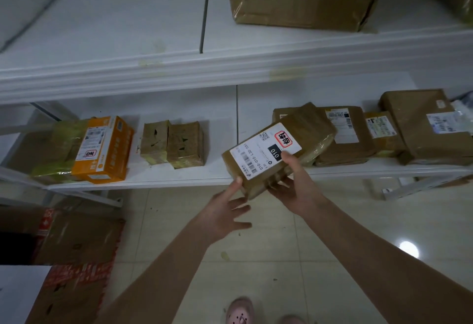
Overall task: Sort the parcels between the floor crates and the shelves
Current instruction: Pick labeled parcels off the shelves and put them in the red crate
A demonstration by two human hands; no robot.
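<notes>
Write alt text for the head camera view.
A person's right hand grips a labelled brown parcel in front of a lower shelf; the left hand touches its near corner. An orange box and brown parcels sit on the shelf.

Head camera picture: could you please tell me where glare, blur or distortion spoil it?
Head view: dim overall; a bright glare spot on the glossy beige floor tiles; the white metal shelf edge bows from the wide-angle lens; the green-taped parcel at left is smeared, while the white label on the held brown taped parcel reads sharply.
</notes>
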